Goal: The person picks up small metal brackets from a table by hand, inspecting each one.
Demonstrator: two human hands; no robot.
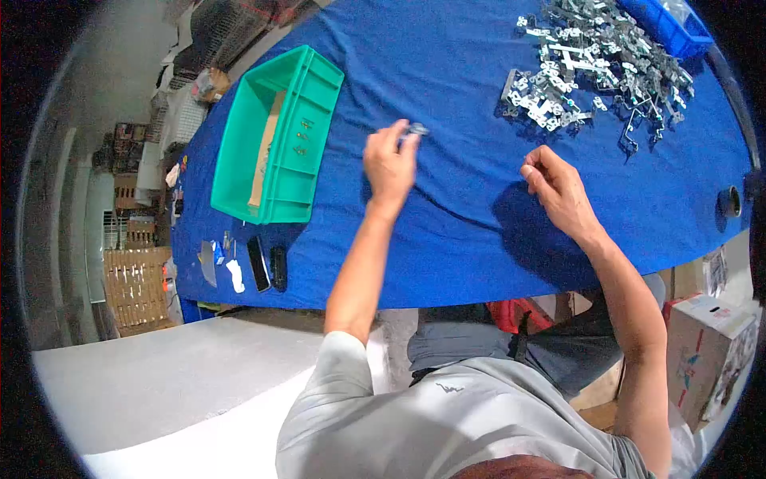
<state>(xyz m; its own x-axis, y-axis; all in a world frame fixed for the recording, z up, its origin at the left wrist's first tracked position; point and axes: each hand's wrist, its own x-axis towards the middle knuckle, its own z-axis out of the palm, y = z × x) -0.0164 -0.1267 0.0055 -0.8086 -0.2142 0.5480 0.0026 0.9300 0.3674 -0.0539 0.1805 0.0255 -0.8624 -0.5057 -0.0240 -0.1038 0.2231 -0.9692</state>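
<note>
My left hand (389,166) is raised over the blue cloth, between the green crate and the heap of metal parts. Its thumb and fingertips pinch a small metal part (417,128), whose exact shape is blurred. Over the cloth in front of the heap, my right hand (556,186) has its fingers curled in toward the thumb. Whatever it may hold is hidden. Small silver and black metal brackets (570,60) lie in a loose heap at the far right, beyond my right hand.
The green plastic crate (315,136), with cardboard inside, stands on the left. A blue bin (678,32) is behind the heap. A phone (258,263) and a black object (278,267) lie near the front left edge. A roll of tape (728,201) sits at the right.
</note>
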